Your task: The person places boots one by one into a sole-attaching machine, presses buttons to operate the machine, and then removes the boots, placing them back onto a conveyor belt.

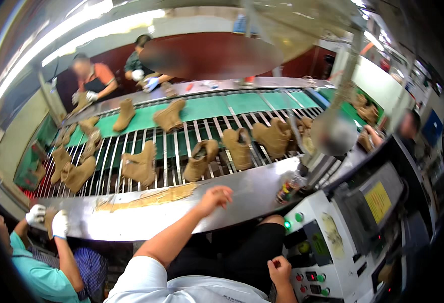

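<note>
My left hand (216, 200) reaches over the metal ledge in front of me, fingers loosely bent and partly apart, holding nothing I can see. Beyond it, on the slatted conveyor, stand a tan boot (237, 148) and another tan boot (200, 160) with its shaft opening toward me. A further tan boot (140, 163) is left of these. Low at my right side, my right hand (279, 269) is curled closed beside the white control panel (310, 222) with green and red buttons. Nothing shows in that hand.
A brown sheet (146, 197) lies along the metal ledge (131, 222). At the left, a co-worker's gloved hands (60, 223) hold a boot part. Two people work across the conveyor. A small bottle (288, 189) stands on the ledge near a post and the machine at right.
</note>
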{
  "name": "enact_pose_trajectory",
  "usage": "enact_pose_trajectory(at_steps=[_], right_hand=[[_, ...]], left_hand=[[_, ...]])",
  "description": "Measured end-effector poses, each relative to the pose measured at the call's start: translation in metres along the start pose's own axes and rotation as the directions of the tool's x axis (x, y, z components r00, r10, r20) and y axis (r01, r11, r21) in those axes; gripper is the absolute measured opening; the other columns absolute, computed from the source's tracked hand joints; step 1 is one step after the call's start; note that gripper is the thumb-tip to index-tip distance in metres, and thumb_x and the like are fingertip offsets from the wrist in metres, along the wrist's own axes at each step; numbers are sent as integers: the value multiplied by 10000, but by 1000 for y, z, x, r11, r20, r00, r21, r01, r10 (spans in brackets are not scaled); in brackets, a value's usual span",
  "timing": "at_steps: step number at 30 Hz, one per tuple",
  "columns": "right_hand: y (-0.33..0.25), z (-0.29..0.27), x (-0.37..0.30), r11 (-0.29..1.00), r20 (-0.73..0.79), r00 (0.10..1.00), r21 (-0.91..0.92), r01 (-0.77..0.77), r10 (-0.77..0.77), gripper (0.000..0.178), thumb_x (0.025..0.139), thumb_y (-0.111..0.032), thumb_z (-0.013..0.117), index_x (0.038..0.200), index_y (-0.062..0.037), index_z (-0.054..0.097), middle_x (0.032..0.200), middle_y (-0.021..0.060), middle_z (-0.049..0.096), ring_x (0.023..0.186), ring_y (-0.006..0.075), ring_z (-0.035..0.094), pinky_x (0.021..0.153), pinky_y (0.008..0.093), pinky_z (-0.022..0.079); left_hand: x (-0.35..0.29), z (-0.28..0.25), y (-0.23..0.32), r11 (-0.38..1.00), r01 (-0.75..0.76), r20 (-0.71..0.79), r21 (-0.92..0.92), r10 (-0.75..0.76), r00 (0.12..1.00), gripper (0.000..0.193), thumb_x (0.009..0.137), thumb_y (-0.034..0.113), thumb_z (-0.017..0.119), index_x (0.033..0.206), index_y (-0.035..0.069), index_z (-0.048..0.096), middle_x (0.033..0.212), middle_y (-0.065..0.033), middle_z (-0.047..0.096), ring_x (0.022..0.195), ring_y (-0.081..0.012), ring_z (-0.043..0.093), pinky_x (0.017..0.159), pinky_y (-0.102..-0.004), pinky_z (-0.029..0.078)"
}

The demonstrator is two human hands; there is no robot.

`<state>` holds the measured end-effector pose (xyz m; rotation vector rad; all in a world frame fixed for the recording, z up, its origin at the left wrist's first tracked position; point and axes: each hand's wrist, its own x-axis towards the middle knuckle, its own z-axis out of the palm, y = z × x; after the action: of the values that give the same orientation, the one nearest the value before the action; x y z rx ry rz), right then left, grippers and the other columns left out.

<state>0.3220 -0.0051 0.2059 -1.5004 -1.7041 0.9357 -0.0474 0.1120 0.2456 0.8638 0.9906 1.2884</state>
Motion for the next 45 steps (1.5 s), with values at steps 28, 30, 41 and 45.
enact_pose_trajectory(at_steps=[28, 30, 41, 45], right_hand=[[-122, 254, 183, 853, 264, 842, -110, 510, -470, 130, 647, -44, 682, 606, -99, 571, 558, 73, 527, 494, 260, 517, 475, 360, 419], [-119, 245, 177, 850, 284, 829, -82, 521, -481, 123, 659, -60, 685, 620, -98, 574, 571, 82, 526, 515, 276, 520, 493, 361, 429], [-81, 175, 68, 393, 703, 687, 589, -706, 182, 351, 801, -297, 646, 1079, -92, 579, 820, 178, 637, 736, 274, 614, 666, 356, 480], [-137, 179, 45, -232, 925, 340, 298, -926, -169, 752, 840, -643, 435, 1385, -136, 336, 1436, 284, 281, 1300, 434, 319, 1086, 554, 217]], left_hand=[[311, -456, 118, 102, 506, -468, 856, 568, 677, 480, 917, 353, 446, 708, -18, 668, 771, -226, 657, 745, -380, 639, 708, -456, 505], [308, -428, 157, 222, 469, -481, 855, 677, 557, 498, 919, 331, 417, 717, -53, 662, 727, -247, 648, 658, -382, 636, 688, -449, 508], [7, -159, 188, 988, -145, -443, 50, 152, 883, 421, 952, 306, 472, 746, -36, 605, 610, -111, 579, 436, -184, 521, 433, -325, 470], [-114, -63, 142, 957, -154, -318, 245, 230, 920, 422, 930, 274, 472, 699, -39, 636, 656, -123, 631, 551, -176, 590, 464, -303, 435]])
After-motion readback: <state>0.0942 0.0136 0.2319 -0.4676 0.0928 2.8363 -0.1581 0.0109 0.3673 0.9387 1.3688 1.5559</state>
